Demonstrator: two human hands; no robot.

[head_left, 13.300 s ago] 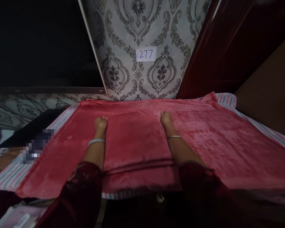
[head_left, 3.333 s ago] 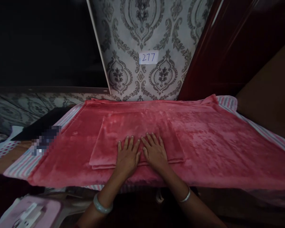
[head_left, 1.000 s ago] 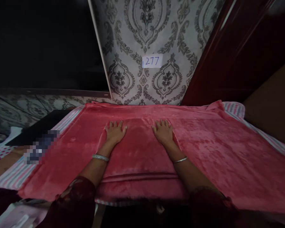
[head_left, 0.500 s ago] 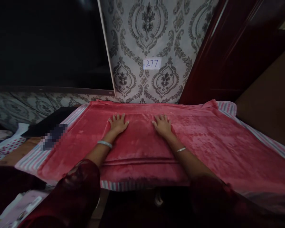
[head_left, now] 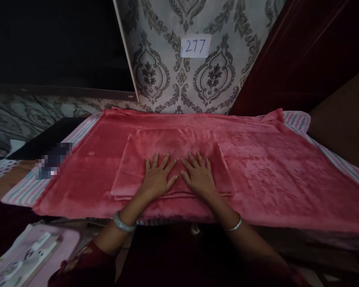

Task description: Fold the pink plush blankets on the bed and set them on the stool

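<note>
My left hand [head_left: 159, 175] lies flat with spread fingers on a folded pink plush cloth [head_left: 131, 171]. Beside it, my right hand [head_left: 198, 174] presses flat on the same cloth, fingers apart and nothing held. The thumbs point toward each other with a small gap between. The folded piece is roughly rectangular, its layered edge facing me. It rests on a larger pink plush blanket [head_left: 275, 179] that spreads over the surface. Striped fabric [head_left: 20, 195] shows beneath the blanket at its left and right sides.
A blurred dark object [head_left: 54, 160] lies at the left on the cloth edge. Behind stand a large dark screen [head_left: 54, 44] and a patterned wall with a paper marked 277 [head_left: 195, 46]. A pink item with white pieces [head_left: 68, 239] sits at lower left.
Both hands have slid back toward me and closer together over the folded cloth. Its far part, formerly under my hands, is now uncovered. The camera view has tilted further down.
</note>
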